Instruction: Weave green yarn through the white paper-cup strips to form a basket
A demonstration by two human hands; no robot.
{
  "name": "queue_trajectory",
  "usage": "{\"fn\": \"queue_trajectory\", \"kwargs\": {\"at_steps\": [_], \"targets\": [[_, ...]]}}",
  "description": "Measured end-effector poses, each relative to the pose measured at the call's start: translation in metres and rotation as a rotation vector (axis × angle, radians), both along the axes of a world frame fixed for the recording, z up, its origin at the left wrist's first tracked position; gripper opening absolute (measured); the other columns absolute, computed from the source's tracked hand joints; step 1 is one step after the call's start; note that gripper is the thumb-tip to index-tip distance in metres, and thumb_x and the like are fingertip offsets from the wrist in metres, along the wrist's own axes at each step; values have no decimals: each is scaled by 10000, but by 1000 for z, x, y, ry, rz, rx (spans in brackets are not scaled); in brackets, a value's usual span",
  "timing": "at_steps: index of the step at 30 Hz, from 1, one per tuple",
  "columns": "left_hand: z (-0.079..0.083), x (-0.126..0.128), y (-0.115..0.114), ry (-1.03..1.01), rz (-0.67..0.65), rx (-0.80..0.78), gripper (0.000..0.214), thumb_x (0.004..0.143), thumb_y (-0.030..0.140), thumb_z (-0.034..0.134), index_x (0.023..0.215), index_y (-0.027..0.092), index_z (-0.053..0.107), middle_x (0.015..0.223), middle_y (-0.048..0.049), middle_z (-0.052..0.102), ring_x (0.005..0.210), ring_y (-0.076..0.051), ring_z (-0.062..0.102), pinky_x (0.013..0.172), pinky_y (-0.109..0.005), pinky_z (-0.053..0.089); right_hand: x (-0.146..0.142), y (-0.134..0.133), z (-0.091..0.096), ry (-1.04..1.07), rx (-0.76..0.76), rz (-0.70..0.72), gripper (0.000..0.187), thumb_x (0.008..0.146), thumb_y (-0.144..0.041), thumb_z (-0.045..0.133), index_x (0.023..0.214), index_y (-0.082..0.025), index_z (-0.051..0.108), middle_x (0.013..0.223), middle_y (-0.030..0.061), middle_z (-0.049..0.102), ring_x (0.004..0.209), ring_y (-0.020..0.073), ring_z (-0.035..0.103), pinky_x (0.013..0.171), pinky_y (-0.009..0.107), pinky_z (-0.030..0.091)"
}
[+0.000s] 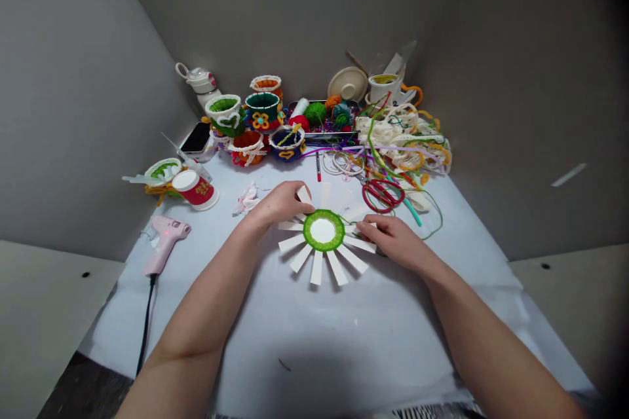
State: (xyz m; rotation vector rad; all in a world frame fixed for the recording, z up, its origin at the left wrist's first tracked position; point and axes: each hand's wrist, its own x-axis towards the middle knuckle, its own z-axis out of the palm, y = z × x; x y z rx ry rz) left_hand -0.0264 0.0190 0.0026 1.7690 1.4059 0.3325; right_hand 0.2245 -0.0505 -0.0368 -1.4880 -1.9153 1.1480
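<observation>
A white paper cup cut into radiating strips (322,250) lies flat on the white table cover, with a ring of green yarn (308,233) woven around its round base. My left hand (280,204) rests on the upper left strips, fingers curled and pinching one strip. My right hand (393,239) lies on the right-hand strips, fingers closed on the green yarn that trails away to the right.
A pink glue gun (163,242) with a black cord lies at the left. A red paper cup (196,190) lies on its side near it. Finished yarn-wrapped cups (262,111), a phone (196,138), a tray of yarn balls (324,114) and tangled cords (403,144) crowd the back.
</observation>
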Motion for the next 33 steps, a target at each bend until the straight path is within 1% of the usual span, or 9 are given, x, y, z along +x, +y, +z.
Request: {"fn": "queue_trajectory", "kwargs": {"at_steps": [4,8,11,14,17,21,28,31,33], "targets": [[5,-3,-2,-1,-74,-113,226,654,307,690,795,165,586,718,-2,656,689,-150,636,576,-222,460,0,0,1,112,-130,-31,411,864,-511,458,618,-185,408,551,-54,324,498,85,304,471,223,244],[10,-12,-2,-103,-189,-215,350,676,395,697,916,170,578,803,-21,682,753,-151,647,641,-236,470,3,-1,5,153,-147,89,401,867,-480,468,609,-184,389,560,-56,317,519,84,288,493,228,237],[13,-12,-5,-171,-252,-218,520,664,400,721,1089,171,528,931,-56,691,806,-153,644,679,-246,463,5,-2,5,141,-157,188,385,884,-456,455,621,-178,408,570,-54,313,532,85,283,502,231,235],[15,-1,-11,-152,-349,-187,631,627,374,752,1172,182,498,1043,-70,672,791,-145,631,666,-243,452,5,-2,4,129,-162,225,382,894,-441,447,625,-173,405,573,-52,314,541,84,282,507,233,233],[12,14,-17,-99,-399,-122,626,605,305,757,1172,184,520,946,-32,684,747,-135,609,660,-237,444,5,-3,4,125,-168,242,372,895,-428,452,629,-172,406,572,-50,320,541,83,283,505,233,230],[6,26,-21,-69,-380,-71,520,629,231,706,1126,170,569,798,-5,670,704,-137,601,637,-231,437,5,-3,4,125,-172,263,355,895,-412,454,634,-173,417,565,-50,328,533,84,283,499,235,229],[4,27,-23,-38,-342,41,387,658,177,635,1044,170,635,736,2,662,670,-126,586,606,-214,417,3,-3,7,133,-148,241,362,903,-432,448,650,-173,436,582,-44,359,545,88,306,505,231,250],[-1,23,-19,-47,-279,62,350,645,178,634,995,167,641,734,2,660,670,-129,584,595,-210,414,5,-1,6,156,-62,155,272,890,-441,477,862,-177,535,643,-39,425,580,100,374,530,225,301],[-5,18,-14,-46,-231,67,307,638,182,632,944,165,643,732,4,653,667,-129,585,582,-207,409,8,1,3,142,-9,88,296,887,-445,478,1012,-184,539,679,-31,475,603,113,420,542,228,331]]}}
